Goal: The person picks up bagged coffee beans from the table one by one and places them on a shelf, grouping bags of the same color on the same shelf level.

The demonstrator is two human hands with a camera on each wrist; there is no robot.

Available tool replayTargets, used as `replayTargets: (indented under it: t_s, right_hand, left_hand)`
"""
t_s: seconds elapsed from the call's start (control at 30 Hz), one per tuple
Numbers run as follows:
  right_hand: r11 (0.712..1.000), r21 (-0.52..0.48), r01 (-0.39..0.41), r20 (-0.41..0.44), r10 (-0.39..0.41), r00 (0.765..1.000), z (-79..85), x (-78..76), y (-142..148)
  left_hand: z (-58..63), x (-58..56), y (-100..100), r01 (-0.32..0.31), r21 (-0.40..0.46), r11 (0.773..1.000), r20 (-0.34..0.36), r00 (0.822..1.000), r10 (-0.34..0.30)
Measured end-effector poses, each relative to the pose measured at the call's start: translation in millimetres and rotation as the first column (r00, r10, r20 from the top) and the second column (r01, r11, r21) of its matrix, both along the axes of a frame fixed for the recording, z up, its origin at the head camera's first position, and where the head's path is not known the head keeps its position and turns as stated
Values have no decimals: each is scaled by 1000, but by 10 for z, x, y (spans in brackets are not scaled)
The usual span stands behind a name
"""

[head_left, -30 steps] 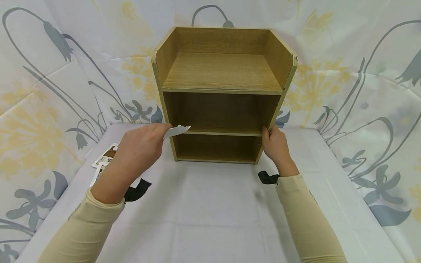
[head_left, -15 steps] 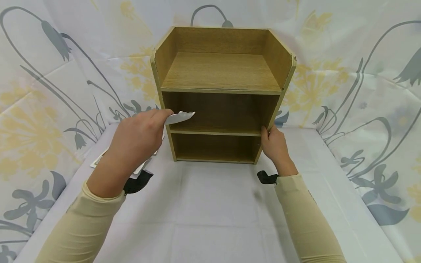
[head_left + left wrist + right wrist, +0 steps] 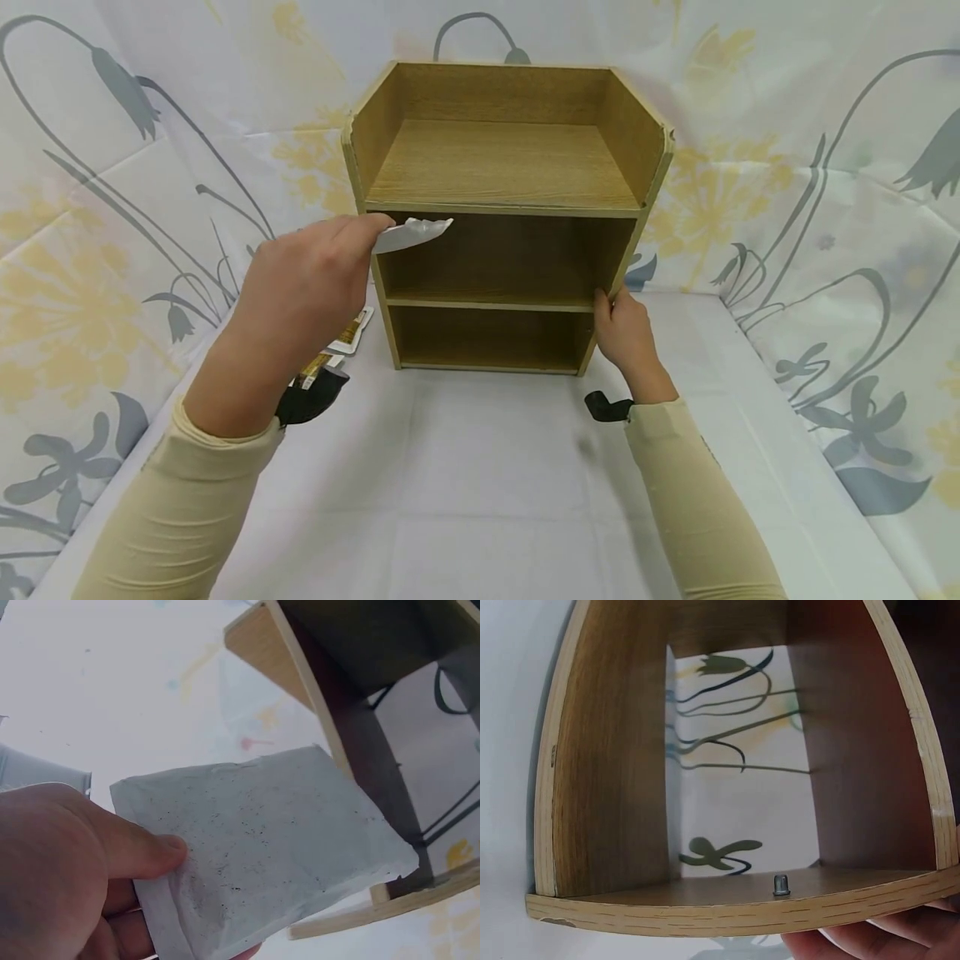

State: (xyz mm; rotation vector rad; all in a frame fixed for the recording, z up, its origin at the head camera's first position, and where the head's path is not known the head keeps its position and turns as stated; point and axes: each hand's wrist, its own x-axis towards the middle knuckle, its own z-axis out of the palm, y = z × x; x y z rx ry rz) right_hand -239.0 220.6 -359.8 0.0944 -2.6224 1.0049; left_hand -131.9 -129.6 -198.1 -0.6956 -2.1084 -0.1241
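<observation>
My left hand (image 3: 296, 287) pinches a flat white packet (image 3: 411, 236) by one end, thumb on top. In the left wrist view the packet (image 3: 255, 840) has a folded edge and small dark specks across its face. Its far end overlaps the left front of a small wooden shelf unit (image 3: 510, 167), at the height of the middle compartment. My right hand (image 3: 626, 333) grips the unit's right side panel near the middle shelf board. In the right wrist view, fingers (image 3: 870, 941) wrap the outside of that panel.
Several flat packets (image 3: 351, 332) with brown and gold print lie on the white cloth (image 3: 487, 467), partly hidden behind my left arm. A flower-print curtain (image 3: 750, 208) hangs close behind the shelf unit. A small metal peg (image 3: 781, 885) sticks out inside its side panel.
My left hand has risen with the packet from the middle board's height to near the top of the middle compartment, uncovering packets beneath. My right hand keeps its grip.
</observation>
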Motion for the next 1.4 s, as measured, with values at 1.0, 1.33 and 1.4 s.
replayTargets:
  t_s: [1.0,1.33,1.4]
  right_hand:
    - [1000,10,0,-21,0,1000,-3,14,-10]
    - [1000,16,16,-25,-15,1000,-30,-2,-4]
    - [1000,12,14,-27,-14,1000,-28,-1,-4]
  left_hand:
    - [195,-294,187,37,36,999,-20,999,-37]
    - [118,-498,252,9,0,1000,-7,1000,-9]
    - [105,-537,269,-3,-12,1000,5,1000,3]
